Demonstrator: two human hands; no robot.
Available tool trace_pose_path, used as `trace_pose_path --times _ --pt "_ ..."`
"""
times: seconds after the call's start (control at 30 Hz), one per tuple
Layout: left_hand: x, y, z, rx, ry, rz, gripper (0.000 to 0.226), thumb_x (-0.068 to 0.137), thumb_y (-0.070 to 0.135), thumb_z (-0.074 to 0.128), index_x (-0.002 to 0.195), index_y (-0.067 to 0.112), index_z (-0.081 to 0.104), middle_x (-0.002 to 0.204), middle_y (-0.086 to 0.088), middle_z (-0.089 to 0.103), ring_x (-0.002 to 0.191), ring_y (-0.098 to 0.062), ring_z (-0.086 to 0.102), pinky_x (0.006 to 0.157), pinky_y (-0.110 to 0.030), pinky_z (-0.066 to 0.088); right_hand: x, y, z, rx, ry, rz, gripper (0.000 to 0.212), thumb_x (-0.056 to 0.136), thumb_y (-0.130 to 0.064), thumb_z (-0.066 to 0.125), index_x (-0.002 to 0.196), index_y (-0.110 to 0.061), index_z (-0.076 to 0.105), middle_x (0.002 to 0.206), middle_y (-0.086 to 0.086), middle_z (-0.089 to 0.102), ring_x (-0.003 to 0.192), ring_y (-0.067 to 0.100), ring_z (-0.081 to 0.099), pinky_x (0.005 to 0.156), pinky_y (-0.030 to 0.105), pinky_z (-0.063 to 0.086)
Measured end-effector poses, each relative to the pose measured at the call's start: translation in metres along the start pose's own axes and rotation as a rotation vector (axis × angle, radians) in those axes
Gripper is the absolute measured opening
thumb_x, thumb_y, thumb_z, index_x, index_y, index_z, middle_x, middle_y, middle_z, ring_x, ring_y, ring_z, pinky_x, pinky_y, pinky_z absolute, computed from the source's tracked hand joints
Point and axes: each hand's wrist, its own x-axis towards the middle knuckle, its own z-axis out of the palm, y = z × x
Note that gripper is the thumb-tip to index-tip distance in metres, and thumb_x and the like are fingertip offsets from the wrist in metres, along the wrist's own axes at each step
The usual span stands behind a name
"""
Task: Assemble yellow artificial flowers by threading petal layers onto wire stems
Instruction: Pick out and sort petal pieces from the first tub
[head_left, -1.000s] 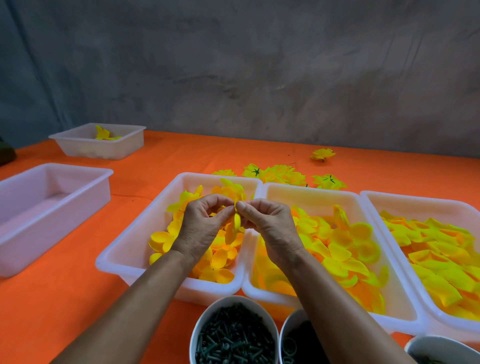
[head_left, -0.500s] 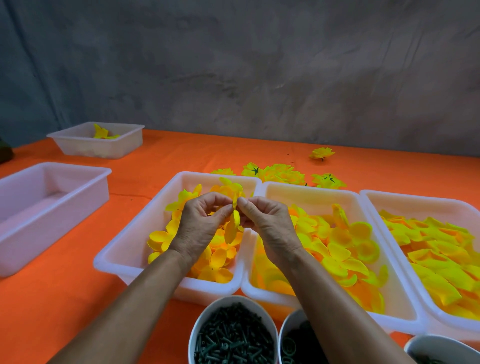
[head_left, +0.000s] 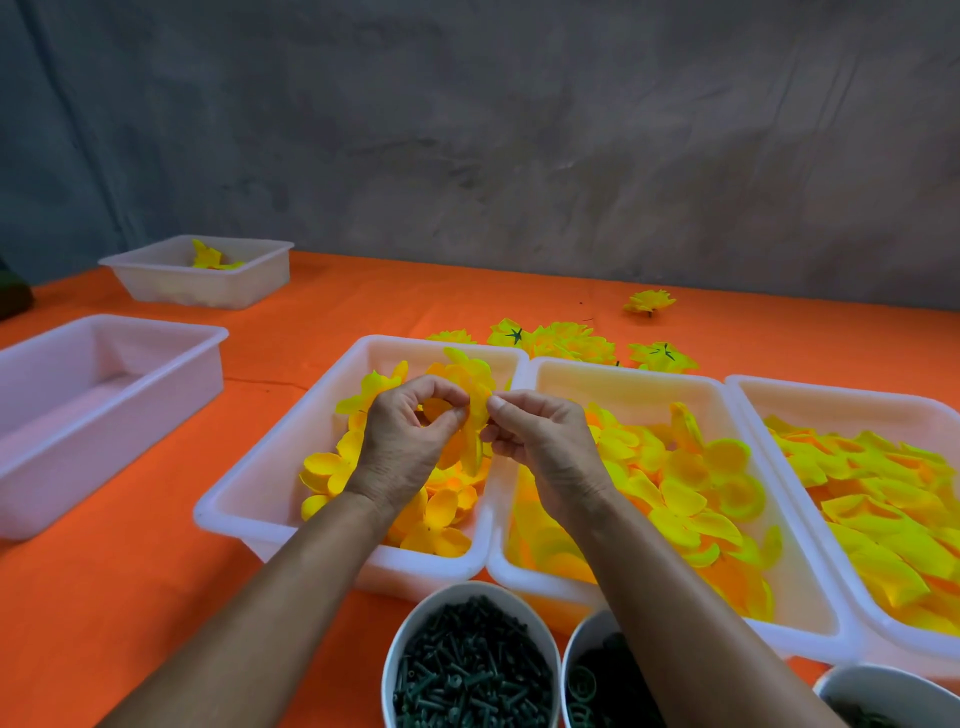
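Observation:
Both hands meet above the seam between two white trays. My left hand (head_left: 402, 441) pinches a yellow petal layer (head_left: 474, 441) between thumb and forefinger. My right hand (head_left: 545, 441) pinches the same layer from its right side; whatever else its fingertips hold is hidden. The left tray (head_left: 249, 499) below holds small cupped yellow petals. The middle tray (head_left: 623, 374) holds larger yellow-orange petal layers. A third tray (head_left: 831, 400) at right is full of flat yellow-orange petals. Finished yellow flowers (head_left: 571, 340) lie on the orange cloth behind the trays.
A white bowl (head_left: 467, 592) of dark green stem pieces stands at the near edge, beside a bowl (head_left: 582, 639) of green rings and a third bowl (head_left: 893, 680). An empty white tub (head_left: 130, 332) sits left. A small tray (head_left: 208, 291) with one flower sits far left.
Both hands stay together over the trays. The fingers have shifted slightly on the petal layer, which hangs a little lower between them.

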Motion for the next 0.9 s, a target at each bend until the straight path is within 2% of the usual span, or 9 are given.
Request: trace_pose_path --times 0.1,0.2,0.43,0.53,0.63,0.7,0.77,0.83,0.9 --pt "0.001 -0.0008 0.0004 -0.007 0.009 -0.003 0.029 0.08 0.004 0.071 0.069 0.029 0.063 0.065 0.013 0.059 0.059 -0.014 0.048 0.056 -0.041 0.044 0.0006 0.0 -0.0001 0.018 -0.023 0.019 0.017 0.089 -0.007 0.06 0.075 -0.013 0.068 0.057 0.0 0.063 0.056 0.011 0.06 0.057 0.021 0.047" --pt "0.0011 -0.0002 0.0009 -0.017 0.014 -0.009 0.029 0.08 0.004 0.071 0.069 0.029 0.063 0.065 0.012 0.06 0.061 -0.014 0.05 0.057 -0.039 0.045 0.0014 -0.0003 -0.0011 0.015 -0.055 0.03 0.014 0.091 -0.006 0.057 0.081 -0.008 0.067 0.061 0.005 0.062 0.057 0.012 0.06 0.058 0.021 0.048" --pt "0.0003 -0.0042 0.0016 -0.021 -0.04 -0.035 0.023 0.081 0.003 0.069 0.074 0.024 0.066 0.069 0.006 0.063 0.062 -0.013 0.054 0.053 -0.02 0.043 0.001 -0.0007 0.0012 -0.123 0.009 -0.03 0.02 0.082 0.006 0.057 0.069 -0.007 0.066 0.048 0.0 0.06 0.046 0.008 0.057 0.048 0.017 0.043" --pt "0.0007 -0.0021 0.0018 -0.153 -0.071 -0.078 0.007 0.083 0.015 0.067 0.077 0.015 0.068 0.076 0.001 0.066 0.072 -0.014 0.058 0.067 -0.022 0.049 0.0014 0.0 0.0016 -0.122 0.046 -0.065 0.02 0.082 0.006 0.06 0.067 -0.006 0.065 0.046 0.0 0.059 0.044 0.008 0.056 0.047 0.017 0.042" --pt "-0.0006 -0.0009 0.0021 -0.143 -0.094 -0.062 0.019 0.078 0.028 0.073 0.071 0.012 0.067 0.086 0.002 0.068 0.073 -0.004 0.06 0.067 -0.016 0.047 0.0006 -0.0005 0.0018 -0.129 0.034 -0.098 0.014 0.08 0.0 0.068 0.067 -0.006 0.067 0.046 -0.002 0.059 0.043 0.007 0.054 0.047 0.018 0.041" --pt "-0.0003 -0.0006 0.0027 -0.13 -0.073 -0.067 0.013 0.079 0.015 0.072 0.069 0.013 0.065 0.092 0.002 0.068 0.082 -0.005 0.061 0.07 -0.015 0.048 0.0003 -0.0014 0.0011 -0.109 0.035 -0.099 0.012 0.079 -0.004 0.071 0.069 -0.006 0.066 0.047 -0.003 0.06 0.043 0.006 0.054 0.047 0.016 0.041" --pt "0.0016 -0.0035 0.0017 -0.159 -0.061 -0.088 0.01 0.083 0.005 0.067 0.073 0.005 0.066 0.097 0.001 0.068 0.092 -0.009 0.061 0.078 -0.02 0.048 0.0013 -0.0016 -0.0009 -0.08 0.071 -0.077 0.012 0.081 -0.005 0.069 0.07 -0.006 0.065 0.048 -0.004 0.059 0.043 0.005 0.054 0.046 0.016 0.041" --pt "0.0022 -0.0047 0.0009 -0.154 -0.075 -0.098 0.011 0.085 0.002 0.064 0.075 0.001 0.066 0.102 0.0 0.068 0.095 -0.01 0.06 0.077 -0.019 0.047 0.0015 -0.0008 -0.0011 -0.089 0.097 -0.038 0.014 0.085 -0.006 0.067 0.072 -0.008 0.062 0.05 -0.006 0.058 0.044 0.005 0.055 0.045 0.016 0.041" --pt "0.0024 -0.0034 0.0007 -0.167 -0.07 -0.099 0.016 0.087 0.0 0.061 0.072 0.006 0.065 0.104 -0.001 0.067 0.096 -0.008 0.059 0.074 -0.013 0.046 0.0016 0.0002 -0.0002 -0.085 0.128 0.012 0.015 0.089 -0.007 0.062 0.075 -0.011 0.057 0.058 -0.004 0.057 0.044 0.005 0.058 0.043 0.015 0.04"
